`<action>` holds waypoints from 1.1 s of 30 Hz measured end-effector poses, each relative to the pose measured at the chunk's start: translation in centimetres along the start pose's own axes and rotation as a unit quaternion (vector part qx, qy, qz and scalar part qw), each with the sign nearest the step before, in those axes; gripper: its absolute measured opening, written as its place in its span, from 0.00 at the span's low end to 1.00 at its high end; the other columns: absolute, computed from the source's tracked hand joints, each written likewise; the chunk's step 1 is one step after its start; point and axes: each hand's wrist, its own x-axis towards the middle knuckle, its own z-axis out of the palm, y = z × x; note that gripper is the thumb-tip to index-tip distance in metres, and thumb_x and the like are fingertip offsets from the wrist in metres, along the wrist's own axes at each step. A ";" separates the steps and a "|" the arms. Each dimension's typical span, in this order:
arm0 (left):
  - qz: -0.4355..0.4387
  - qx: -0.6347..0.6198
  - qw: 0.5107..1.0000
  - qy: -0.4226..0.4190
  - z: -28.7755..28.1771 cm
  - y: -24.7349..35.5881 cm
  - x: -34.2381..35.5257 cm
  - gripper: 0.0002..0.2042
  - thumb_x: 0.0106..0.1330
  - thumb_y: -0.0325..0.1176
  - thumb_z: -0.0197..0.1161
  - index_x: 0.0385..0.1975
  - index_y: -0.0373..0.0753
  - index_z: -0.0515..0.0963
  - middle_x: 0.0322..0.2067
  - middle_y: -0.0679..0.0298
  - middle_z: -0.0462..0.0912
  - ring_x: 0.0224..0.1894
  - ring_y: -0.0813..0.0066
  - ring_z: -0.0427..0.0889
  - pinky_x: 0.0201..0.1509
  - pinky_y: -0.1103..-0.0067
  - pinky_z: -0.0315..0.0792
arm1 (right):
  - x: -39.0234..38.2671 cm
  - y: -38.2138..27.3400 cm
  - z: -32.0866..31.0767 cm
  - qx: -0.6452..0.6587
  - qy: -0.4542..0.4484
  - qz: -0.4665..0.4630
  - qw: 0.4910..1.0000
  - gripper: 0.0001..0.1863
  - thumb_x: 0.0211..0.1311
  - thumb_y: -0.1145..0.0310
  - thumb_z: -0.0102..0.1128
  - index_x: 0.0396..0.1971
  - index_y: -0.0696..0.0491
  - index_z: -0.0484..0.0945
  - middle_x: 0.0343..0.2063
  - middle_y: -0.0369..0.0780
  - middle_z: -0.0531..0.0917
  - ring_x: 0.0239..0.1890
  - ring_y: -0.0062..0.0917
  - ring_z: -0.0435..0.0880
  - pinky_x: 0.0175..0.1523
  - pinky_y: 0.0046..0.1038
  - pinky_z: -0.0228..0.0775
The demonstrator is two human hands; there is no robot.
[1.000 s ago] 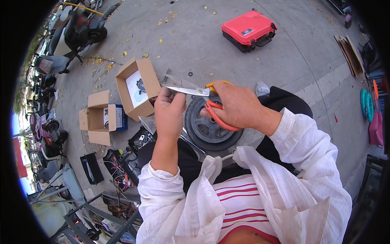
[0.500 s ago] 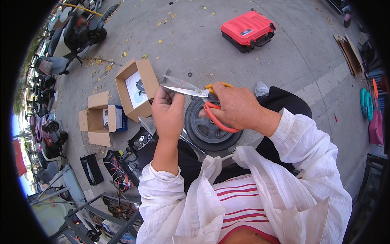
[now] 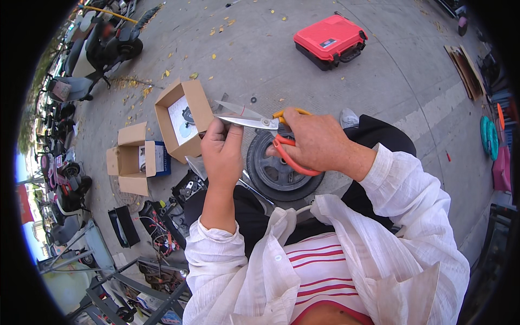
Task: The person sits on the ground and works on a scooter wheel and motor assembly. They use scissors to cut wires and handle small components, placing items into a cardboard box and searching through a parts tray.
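The right hand's [image 3: 319, 142] fingers curl around the open scissors [image 3: 252, 122] mid-frame; whether the left hand's [image 3: 222, 149] fingers pinch anything, I can't tell. Best keep those clear when squeezing.

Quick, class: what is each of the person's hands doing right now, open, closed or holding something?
Left hand: fingers curled near the scissors; any hold cannot be told.
Right hand: closed, holding the scissors.
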 end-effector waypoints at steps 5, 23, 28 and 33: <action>0.003 0.029 1.000 0.006 0.2 -0.1 -0.1 0.07 0.67 0.28 0.56 0.37 0.30 0.76 0.29 0.68 0.79 0.33 0.84 0.71 0.37 0.85 0.66 | -0.2 -0.2 -0.2 -0.005 0.000 0.001 1.000 0.40 0.51 0.31 0.55 0.34 0.62 0.72 0.18 0.46 0.80 0.21 0.39 0.82 0.27 0.38 0.73; 0.064 0.066 0.994 -0.058 0.6 0.6 0.0 0.16 0.64 0.37 0.64 0.41 0.30 0.75 0.29 0.67 0.73 0.28 0.83 0.68 0.34 0.82 0.66 | -0.3 0.8 1.2 0.099 0.016 -0.025 0.995 0.37 0.54 0.33 0.55 0.33 0.61 0.71 0.20 0.48 0.80 0.24 0.41 0.81 0.30 0.38 0.72; 0.074 0.110 0.989 -0.066 0.1 0.2 0.2 0.16 0.63 0.38 0.64 0.40 0.30 0.75 0.26 0.68 0.71 0.27 0.83 0.65 0.32 0.82 0.64 | -0.5 0.9 1.2 0.108 0.009 -0.025 0.994 0.37 0.54 0.34 0.55 0.32 0.60 0.71 0.20 0.48 0.80 0.24 0.41 0.81 0.30 0.38 0.72; 0.085 0.132 0.986 -0.061 0.2 0.2 0.3 0.14 0.62 0.38 0.65 0.33 0.31 0.74 0.22 0.68 0.66 0.25 0.80 0.62 0.30 0.81 0.62 | -0.6 1.0 1.1 0.109 0.001 -0.021 0.994 0.37 0.55 0.33 0.54 0.32 0.60 0.71 0.20 0.48 0.80 0.24 0.42 0.81 0.30 0.38 0.72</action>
